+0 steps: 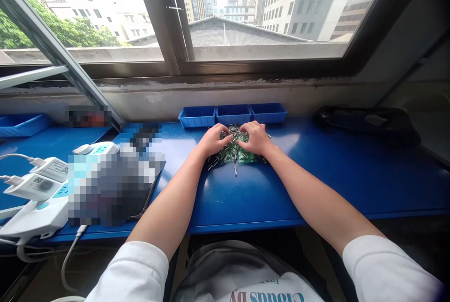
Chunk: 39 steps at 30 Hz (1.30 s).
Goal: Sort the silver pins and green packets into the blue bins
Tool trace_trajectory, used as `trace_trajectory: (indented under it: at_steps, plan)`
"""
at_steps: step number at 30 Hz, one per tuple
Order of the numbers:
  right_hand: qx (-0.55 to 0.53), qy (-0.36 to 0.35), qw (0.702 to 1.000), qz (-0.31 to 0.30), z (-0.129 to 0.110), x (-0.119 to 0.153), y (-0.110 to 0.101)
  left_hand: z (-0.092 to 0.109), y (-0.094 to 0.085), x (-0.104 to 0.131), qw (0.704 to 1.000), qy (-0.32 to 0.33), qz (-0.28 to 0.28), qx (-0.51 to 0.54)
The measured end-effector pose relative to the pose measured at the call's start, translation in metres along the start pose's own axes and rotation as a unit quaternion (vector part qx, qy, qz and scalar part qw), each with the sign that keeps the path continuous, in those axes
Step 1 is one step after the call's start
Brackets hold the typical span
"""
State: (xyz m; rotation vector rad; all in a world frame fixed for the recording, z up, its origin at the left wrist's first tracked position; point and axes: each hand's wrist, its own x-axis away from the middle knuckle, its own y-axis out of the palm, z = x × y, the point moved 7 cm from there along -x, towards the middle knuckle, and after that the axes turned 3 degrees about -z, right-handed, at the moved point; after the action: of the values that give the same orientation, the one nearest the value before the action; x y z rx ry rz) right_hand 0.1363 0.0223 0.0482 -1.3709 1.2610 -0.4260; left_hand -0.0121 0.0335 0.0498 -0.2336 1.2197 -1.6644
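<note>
A pile of thin, shiny metal pieces (235,159) and small green circuit boards (246,155) lies on the blue tabletop. From its left side my left hand (215,140) reaches over the pile, cupped, its thumb apart from the curved fingers. Opposite it, my right hand (257,138) rests on the right part of the pile, also cupped with the thumb held apart. Both hands touch the pieces, and no single piece is plainly gripped. The fingers partly hide the middle and back of the heap. One thin piece sticks out toward me at the front.
Three blue bins (234,113) stand in a row behind the pile. At left are a white power strip (38,213) with plugs and cables, and a blurred dark item (119,189). A black bag (365,121) lies at back right. The table (246,203) ends close to me.
</note>
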Motion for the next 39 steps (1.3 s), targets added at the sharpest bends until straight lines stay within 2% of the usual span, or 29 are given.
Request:
trace_trajectory:
  at_steps: [3,8,10,12,19,25,32,36,39]
  plan:
    - [0.019,0.026,0.999,-0.028,0.004,0.001,0.003,-0.001,0.004,0.001,0.999,-0.016,-0.036,-0.029]
    - [0.032,0.027,0.985,-0.17,0.007,0.005,0.021,-0.008,0.014,0.007,0.98,-0.094,-0.166,-0.059]
    - [0.03,0.016,0.981,-0.19,0.005,0.006,0.024,-0.009,0.017,0.008,0.973,-0.106,-0.194,-0.065]
    - [0.028,0.008,0.981,-0.189,0.001,0.006,0.025,-0.01,0.018,0.008,0.971,-0.111,-0.198,-0.071]
    - [0.006,0.022,0.991,-0.134,-0.009,0.0,0.024,-0.009,0.017,0.002,0.981,-0.115,-0.117,-0.102]
    - [-0.035,0.041,0.997,-0.047,-0.008,-0.001,0.017,-0.003,0.016,0.0,0.997,-0.048,-0.006,-0.063]
    - [-0.124,0.027,0.99,0.054,0.006,-0.003,0.011,-0.017,0.001,-0.001,0.992,-0.079,0.094,-0.004]
    - [-0.145,0.023,0.985,0.093,0.01,-0.002,0.005,-0.026,-0.008,0.001,0.988,-0.095,0.121,-0.002]
    - [-0.145,0.029,0.983,0.108,0.012,-0.001,0.001,-0.027,-0.007,0.002,0.991,-0.089,0.099,-0.017]
